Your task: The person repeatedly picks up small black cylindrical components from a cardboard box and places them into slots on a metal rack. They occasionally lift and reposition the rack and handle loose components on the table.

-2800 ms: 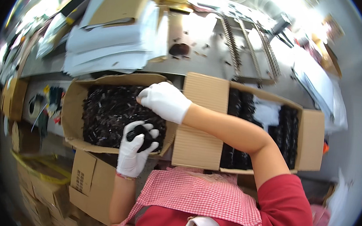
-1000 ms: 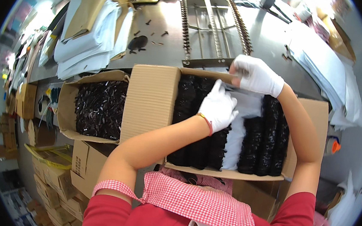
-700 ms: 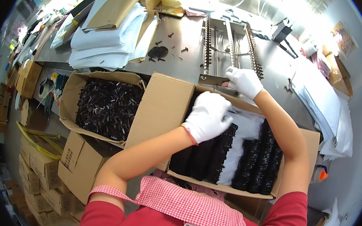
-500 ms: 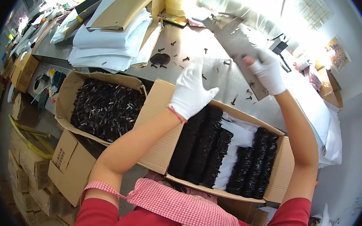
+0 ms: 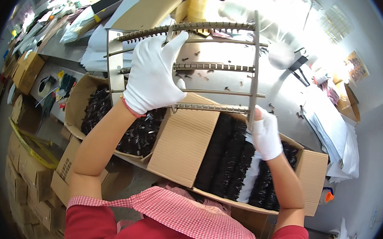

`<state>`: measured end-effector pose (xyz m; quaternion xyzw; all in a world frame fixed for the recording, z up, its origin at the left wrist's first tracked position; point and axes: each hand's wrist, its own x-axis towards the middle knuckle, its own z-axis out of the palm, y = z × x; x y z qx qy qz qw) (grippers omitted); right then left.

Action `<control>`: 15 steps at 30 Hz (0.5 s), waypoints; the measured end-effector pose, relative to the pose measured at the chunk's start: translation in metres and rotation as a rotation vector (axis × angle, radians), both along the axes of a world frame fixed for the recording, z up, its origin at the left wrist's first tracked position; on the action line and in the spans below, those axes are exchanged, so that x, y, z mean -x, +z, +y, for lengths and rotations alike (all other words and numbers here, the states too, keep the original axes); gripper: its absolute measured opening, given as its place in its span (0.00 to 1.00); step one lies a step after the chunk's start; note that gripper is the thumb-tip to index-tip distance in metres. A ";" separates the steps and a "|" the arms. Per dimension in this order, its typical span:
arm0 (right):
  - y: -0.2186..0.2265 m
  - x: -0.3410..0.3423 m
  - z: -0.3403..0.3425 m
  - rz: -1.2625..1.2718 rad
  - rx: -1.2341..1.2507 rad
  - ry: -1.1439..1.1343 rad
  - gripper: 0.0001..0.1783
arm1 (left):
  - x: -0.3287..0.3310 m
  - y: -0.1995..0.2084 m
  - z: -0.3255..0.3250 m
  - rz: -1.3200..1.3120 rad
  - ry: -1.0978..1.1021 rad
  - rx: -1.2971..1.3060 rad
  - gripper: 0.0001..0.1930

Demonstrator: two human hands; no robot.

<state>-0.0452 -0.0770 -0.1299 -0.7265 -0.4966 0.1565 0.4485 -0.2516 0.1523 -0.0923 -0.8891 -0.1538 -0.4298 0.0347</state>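
Observation:
A metal rack (image 5: 216,68) of parallel notched bars between end plates is held up over the workbench. My left hand (image 5: 152,73), in a white glove, grips it around its middle-left part, thumb and fingers spread across the bars; some fingertips are hidden. My gloved right hand (image 5: 267,133) is closed on the lower end of the right end plate, its thumb bare at the tip. Below is an open cardboard box (image 5: 185,141) with rows of black parts (image 5: 224,156) and white sheeting (image 5: 249,177). To the left, another cardboard box holds loose black pieces (image 5: 137,135).
Small dark parts (image 5: 210,71) lie scattered on the metal workbench (image 5: 294,94). Folders and papers (image 5: 142,8) are stacked at the back left, with yellow tape rolls (image 5: 197,6) beside them. Cartons (image 5: 32,174) with a yellow strap stand at lower left; white sheets (image 5: 336,132) hang at the right.
The rack has swung from the back right to in front of me, turning broadside. My left hand has moved left and taken hold of it; my right hand has come lower and nearer.

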 end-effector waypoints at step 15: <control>-0.048 -0.081 0.082 0.914 -0.130 -0.200 0.12 | 0.181 -0.061 0.065 0.411 0.271 0.290 0.49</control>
